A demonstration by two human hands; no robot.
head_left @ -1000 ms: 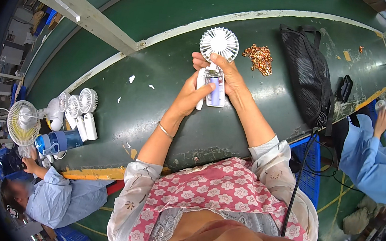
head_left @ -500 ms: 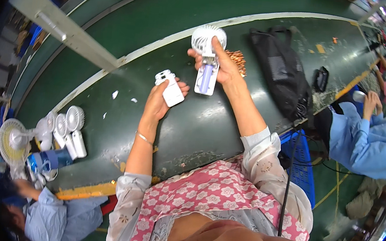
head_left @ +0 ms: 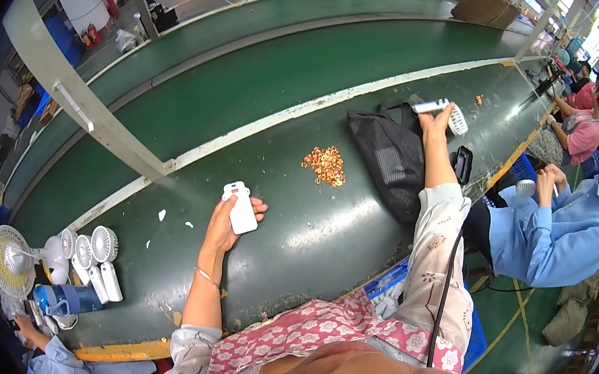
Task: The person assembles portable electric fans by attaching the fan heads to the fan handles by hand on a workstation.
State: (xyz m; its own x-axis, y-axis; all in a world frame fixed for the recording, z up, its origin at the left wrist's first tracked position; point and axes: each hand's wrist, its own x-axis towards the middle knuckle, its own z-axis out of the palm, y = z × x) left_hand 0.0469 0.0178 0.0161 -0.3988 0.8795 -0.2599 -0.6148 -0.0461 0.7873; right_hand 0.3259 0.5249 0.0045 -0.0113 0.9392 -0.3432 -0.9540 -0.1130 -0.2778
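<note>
My left hand [head_left: 219,225] is closed around a white plastic handle cover [head_left: 243,212], held just over the green bench with its slotted end pointing away from me. My right arm reaches far out to the right, past a black mesh bag [head_left: 384,156]. In that right hand [head_left: 435,125] is a small white handheld fan [head_left: 457,121], its round grille to the right and its handle pointing left. Between the hands, a heap of small copper-coloured parts [head_left: 325,166] lies on the bench [head_left: 292,259].
Several white handheld fans [head_left: 103,245], a yellow-white fan [head_left: 13,259] and a blue bottle [head_left: 67,300] crowd the left end. A metal post [head_left: 95,114] rises at the bench's back edge. A black case [head_left: 462,164] lies right of the bag. A co-worker in blue [head_left: 558,229] sits at the right.
My right hand has carried the fan from the middle to the far right, beyond the bag, uncovering the copper-coloured heap. My left hand still holds the cover. The view has tilted up.
</note>
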